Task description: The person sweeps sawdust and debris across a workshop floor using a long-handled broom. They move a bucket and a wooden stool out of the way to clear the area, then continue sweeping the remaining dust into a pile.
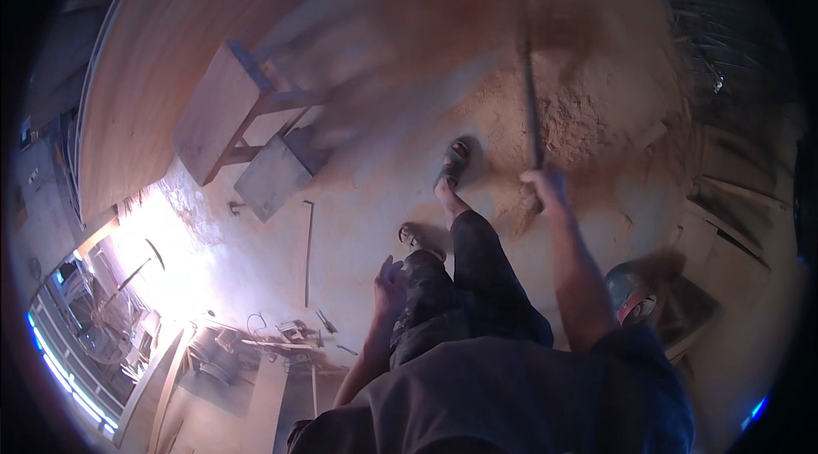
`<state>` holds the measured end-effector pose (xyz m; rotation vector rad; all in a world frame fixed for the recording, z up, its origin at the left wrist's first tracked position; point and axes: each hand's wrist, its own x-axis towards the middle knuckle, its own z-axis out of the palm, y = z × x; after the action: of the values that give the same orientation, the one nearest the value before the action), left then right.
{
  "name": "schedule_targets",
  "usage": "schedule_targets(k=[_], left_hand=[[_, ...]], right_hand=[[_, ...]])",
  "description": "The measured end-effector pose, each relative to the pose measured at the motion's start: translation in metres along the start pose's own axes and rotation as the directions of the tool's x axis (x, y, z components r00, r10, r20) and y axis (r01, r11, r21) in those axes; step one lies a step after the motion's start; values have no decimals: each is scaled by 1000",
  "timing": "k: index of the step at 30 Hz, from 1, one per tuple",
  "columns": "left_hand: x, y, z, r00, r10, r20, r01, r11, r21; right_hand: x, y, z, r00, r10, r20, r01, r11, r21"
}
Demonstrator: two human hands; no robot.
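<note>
My right hand (545, 185), arm stretched forward, is wrapped round the near end of a long dark handle (532, 96). The handle reaches away over a heap of sawdust (579, 117) on the floor. Its far end is lost in blur and brown dust, so the tool's kind cannot be made out. Beside my left thigh hangs my left hand (390, 285), with nothing seen in it and its fingers loosely bent and apart. Between the hands, my sandalled feet stand on the dusty floor (366, 173), one ahead of the other.
On the left are a large wooden panel (145, 87), a wooden table-like piece (223, 113) and a grey box (274, 174). A thin wood strip (307, 254) lies on the floor. Scraps and tools lie behind left. A rounded greenish object (629, 292) is at my right; boards (733, 215) lie farther right.
</note>
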<state>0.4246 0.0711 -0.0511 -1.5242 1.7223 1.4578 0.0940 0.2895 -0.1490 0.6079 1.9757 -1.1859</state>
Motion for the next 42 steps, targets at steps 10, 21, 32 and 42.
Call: schedule_targets(k=[10, 21, 32, 42], left_hand=[[12, 15, -6, 999, 30, -20, -26, 982, 186], [16, 25, -23, 999, 31, 11, -33, 955, 296], [55, 79, -22, 986, 152, -65, -126, 947, 296], [115, 54, -90, 992, -73, -104, 76, 997, 22]], right_hand=[[-2, 24, 139, 787, 220, 576, -284, 959, 23], [127, -103, -30, 982, 96, 160, -111, 990, 89], [19, -129, 116, 886, 30, 463, -44, 999, 20], [121, -180, 212, 805, 326, 496, -369, 930, -13]])
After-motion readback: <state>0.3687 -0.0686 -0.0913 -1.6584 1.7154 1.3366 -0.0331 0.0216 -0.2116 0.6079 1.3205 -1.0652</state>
